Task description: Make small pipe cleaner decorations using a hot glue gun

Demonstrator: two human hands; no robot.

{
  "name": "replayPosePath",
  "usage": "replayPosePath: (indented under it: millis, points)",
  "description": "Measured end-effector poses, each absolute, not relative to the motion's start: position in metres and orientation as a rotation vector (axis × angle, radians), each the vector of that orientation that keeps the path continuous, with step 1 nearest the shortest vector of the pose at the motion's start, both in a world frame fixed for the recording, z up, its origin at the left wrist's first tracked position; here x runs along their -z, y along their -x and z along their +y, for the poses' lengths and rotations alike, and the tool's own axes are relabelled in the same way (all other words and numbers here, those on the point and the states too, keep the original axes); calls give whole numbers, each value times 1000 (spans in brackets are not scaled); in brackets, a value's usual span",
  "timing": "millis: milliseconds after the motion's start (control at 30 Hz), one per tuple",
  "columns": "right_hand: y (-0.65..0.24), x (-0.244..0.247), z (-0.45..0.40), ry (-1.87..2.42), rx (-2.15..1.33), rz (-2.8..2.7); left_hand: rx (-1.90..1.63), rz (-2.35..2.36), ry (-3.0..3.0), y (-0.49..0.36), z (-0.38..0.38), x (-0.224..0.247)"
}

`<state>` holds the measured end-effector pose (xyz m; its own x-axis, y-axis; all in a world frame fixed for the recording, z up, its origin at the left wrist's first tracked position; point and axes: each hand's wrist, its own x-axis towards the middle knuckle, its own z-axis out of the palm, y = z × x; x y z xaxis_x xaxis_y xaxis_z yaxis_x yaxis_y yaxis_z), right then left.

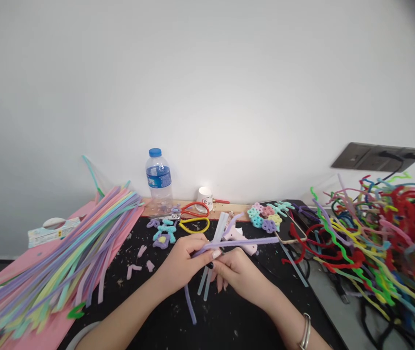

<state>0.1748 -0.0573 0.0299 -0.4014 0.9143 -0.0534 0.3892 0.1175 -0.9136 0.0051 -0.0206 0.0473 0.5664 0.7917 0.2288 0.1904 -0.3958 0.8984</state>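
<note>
Left hand (185,260) pinches a lavender pipe cleaner (249,242) above the black mat (167,325); right hand (239,276) meets its fingertips, though I cannot tell its grip. I judge the step as bending or twisting; the next move calls for steady pinching. Beyond: a pink glue gun (251,249).

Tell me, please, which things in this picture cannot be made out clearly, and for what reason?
All in the head view:
- Part of the purple strip: hidden by the left hand; I cannot tell whether the purple piece hanging below belongs to it.
- Middle of the pale sticks: covered by fingers.
- Small print on the bottle label: too small.
- Tangled colourful pile: cut off by the right edge.
</note>
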Motion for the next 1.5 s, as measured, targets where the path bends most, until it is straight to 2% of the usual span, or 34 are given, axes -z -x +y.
replayPosePath:
  millis: [167,333,600,1000,1167,1300,1400,1500]
  points:
    - [-194,-49,-55,1320,-1158,-1710,-904,848,-1889,-5,-19,-46]
    - [-205,-66,-55,1183,-1049,-1425,-796,818,-1942,-8,-22,-50]
    - [-192,-84,-54,1138,-929,-1566,-711,735,-2027,-16,-27,-57]
    - [-192,-102,-49,1167,-941,-1810,-686,725,-2018,-10,-24,-59]
    - [-200,-116,-48,1261,-724,-1850,-731,813,-1638,3,-14,-58]
    - [-207,-120,-47,1356,-485,-1852,-995,818,-1273,9,-6,-57]
    - [-205,-117,-46,1377,-408,-1908,-1073,806,-1221,7,-4,-56]
    - [-201,-113,-44,1397,-396,-1928,-1006,813,-1254,5,-4,-54]
